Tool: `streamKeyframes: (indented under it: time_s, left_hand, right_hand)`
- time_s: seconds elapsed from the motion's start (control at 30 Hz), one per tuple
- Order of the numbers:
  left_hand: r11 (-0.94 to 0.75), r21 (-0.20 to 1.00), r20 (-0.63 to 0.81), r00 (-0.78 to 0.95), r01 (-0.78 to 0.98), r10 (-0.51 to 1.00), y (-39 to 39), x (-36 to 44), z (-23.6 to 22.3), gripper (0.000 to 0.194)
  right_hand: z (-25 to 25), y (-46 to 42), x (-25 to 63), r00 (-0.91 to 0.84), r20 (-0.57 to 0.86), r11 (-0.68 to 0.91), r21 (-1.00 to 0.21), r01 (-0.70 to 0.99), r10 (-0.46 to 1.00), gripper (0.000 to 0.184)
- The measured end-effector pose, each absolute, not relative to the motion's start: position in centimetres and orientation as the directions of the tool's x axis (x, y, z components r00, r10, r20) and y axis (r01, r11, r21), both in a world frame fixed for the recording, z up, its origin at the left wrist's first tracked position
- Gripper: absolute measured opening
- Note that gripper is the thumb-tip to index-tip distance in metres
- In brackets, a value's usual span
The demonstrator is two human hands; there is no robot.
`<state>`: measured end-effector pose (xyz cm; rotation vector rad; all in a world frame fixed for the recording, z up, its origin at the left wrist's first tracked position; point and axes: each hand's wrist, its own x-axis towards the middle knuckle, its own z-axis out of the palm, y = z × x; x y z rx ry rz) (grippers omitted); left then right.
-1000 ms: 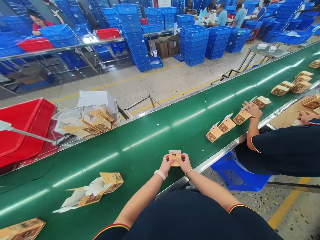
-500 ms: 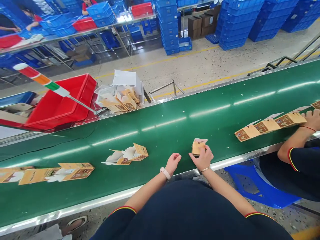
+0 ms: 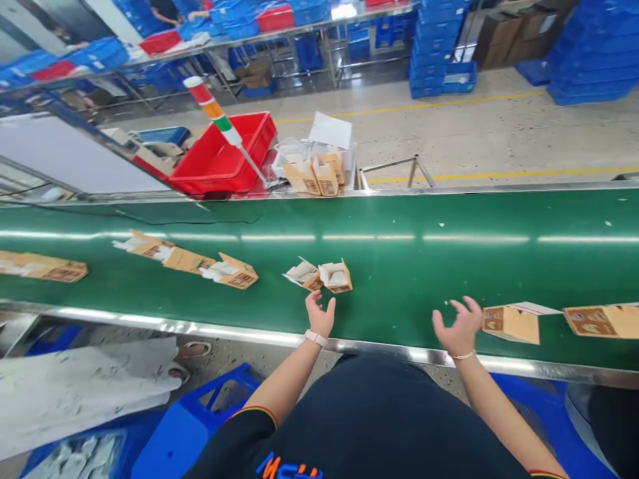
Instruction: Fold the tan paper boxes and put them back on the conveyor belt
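Note:
On the green belt, my left hand (image 3: 320, 315) is open, its fingers spread just below a pair of small cardboard boxes with raised flaps. The right one of the pair, an open box (image 3: 336, 275), shows white inside; the left one, another open box (image 3: 305, 274), touches or nearly touches it. Farther right, my right hand (image 3: 458, 326) is open and holds nothing. Its fingers are close beside a brown-printed carton (image 3: 512, 322); whether they touch it I cannot tell. A second carton (image 3: 596, 320) follows at the right edge.
The green conveyor belt (image 3: 389, 306) runs across the view. More open boxes (image 3: 187, 259) lie to the left. Beyond the belt stand a red bin (image 3: 224, 159), a striped signal light (image 3: 214, 110) and a pile of cartons (image 3: 317, 174). A blue stool (image 3: 184, 432) is below.
The view has swung left. My right hand has let go of the box it was touching and is now over by the cartons at right. My left hand has opened beside the pair of boxes.

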<state>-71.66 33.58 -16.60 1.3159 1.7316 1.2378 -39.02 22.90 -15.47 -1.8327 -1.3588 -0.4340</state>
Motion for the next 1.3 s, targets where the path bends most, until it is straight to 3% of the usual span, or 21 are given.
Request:
streamKeyframes:
  time_s: [0.1,0.23,0.33,0.53,0.67,0.77,0.9,1.0,1.1,1.2,1.3]
  left_hand:
    - [0.015,0.938,0.055,-0.189,0.348,0.980,35.9,-71.3,-16.1,0.060]
    - [-0.125,0.939,0.125,0.021,0.320,0.992,38.1,-69.8,-15.7,0.083]
    - [-0.196,0.918,0.160,0.130,0.345,0.978,39.4,-69.1,-15.4,0.086]
    - [-0.351,0.813,0.227,0.302,0.464,0.926,39.1,-69.3,-15.1,0.071]
    - [-0.438,0.787,0.242,0.437,0.434,0.867,37.6,-69.1,-15.1,0.042]
    - [-0.361,0.836,0.180,0.416,0.413,0.891,37.7,-68.0,-15.0,0.007]
    - [-0.181,0.923,0.080,0.291,0.338,0.953,38.4,-65.8,-15.3,0.023]
    - [0.126,0.959,-0.171,0.166,0.254,0.971,38.6,-63.9,-16.1,0.024]
    - [0.368,0.914,-0.392,0.134,0.169,0.910,38.5,-62.0,-16.7,0.035]
    - [0.373,0.913,-0.397,0.157,0.162,0.904,38.1,-60.9,-16.7,0.030]
    - [0.338,0.927,-0.364,0.174,0.163,0.915,36.7,-61.5,-16.4,0.024]
  right_hand:
    - [-15.5,27.5,-45.6,0.076,0.549,0.268,-0.518,0.812,0.832,0.036]
    - [-15.5,32.1,-52.3,-0.199,0.489,0.480,-0.558,0.677,0.849,0.030]
    - [-15.7,32.8,-54.4,-0.193,0.430,0.416,-0.516,0.748,0.882,0.034]
    - [-17.7,30.6,-53.5,-0.013,0.431,0.216,-0.423,0.880,0.902,0.048]
    - [-18.3,30.9,-52.0,0.037,0.454,0.214,-0.489,0.845,0.890,0.039]
    - [-18.2,32.1,-51.7,0.115,0.437,0.188,-0.590,0.785,0.892,0.019]
    - [-18.8,33.5,-52.2,0.419,0.422,0.087,-0.780,0.619,0.804,0.029]
    - [-19.7,34.0,-51.9,0.654,0.275,-0.089,-0.880,0.467,0.705,0.028]
    - [-20.2,34.1,-50.9,0.703,0.203,-0.173,-0.889,0.424,0.682,0.037]
    - [-19.5,33.5,-50.2,0.700,0.206,-0.186,-0.878,0.440,0.684,0.040]
    - [-18.0,32.1,-50.8,0.638,0.341,-0.185,-0.770,0.611,0.690,0.049]
